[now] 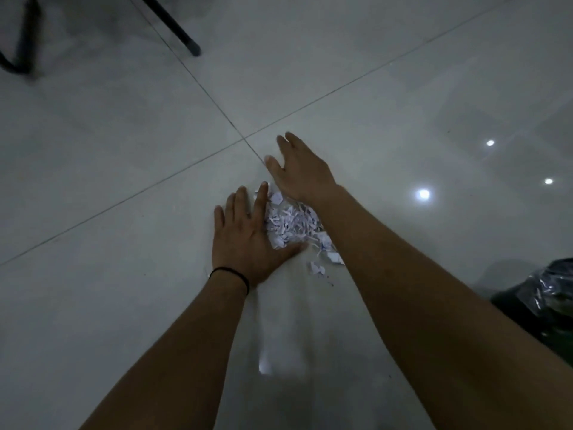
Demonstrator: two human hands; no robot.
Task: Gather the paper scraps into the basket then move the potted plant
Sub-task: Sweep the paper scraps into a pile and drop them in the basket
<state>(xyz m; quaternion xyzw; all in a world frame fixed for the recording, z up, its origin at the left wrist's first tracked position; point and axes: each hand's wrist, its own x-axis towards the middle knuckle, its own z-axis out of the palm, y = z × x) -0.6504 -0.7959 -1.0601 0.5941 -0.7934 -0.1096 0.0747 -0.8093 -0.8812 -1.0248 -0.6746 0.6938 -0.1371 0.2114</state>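
A pile of small white paper scraps (291, 223) lies on the pale tiled floor between my two hands. My left hand (248, 237) rests flat on the floor against the pile's left side, fingers spread, a black band on its wrist. My right hand (302, 170) is flat and open at the far right of the pile, its forearm crossing over the scraps' right edge. A few loose scraps (317, 268) lie just nearer to me. A basket lined with a black plastic bag (545, 299) shows at the right edge. No potted plant is in view.
Black chair legs (183, 32) stand on the floor at the far left and top. Tile grout lines (217, 110) cross just beyond my hands. Ceiling lights reflect off the glossy floor on the right.
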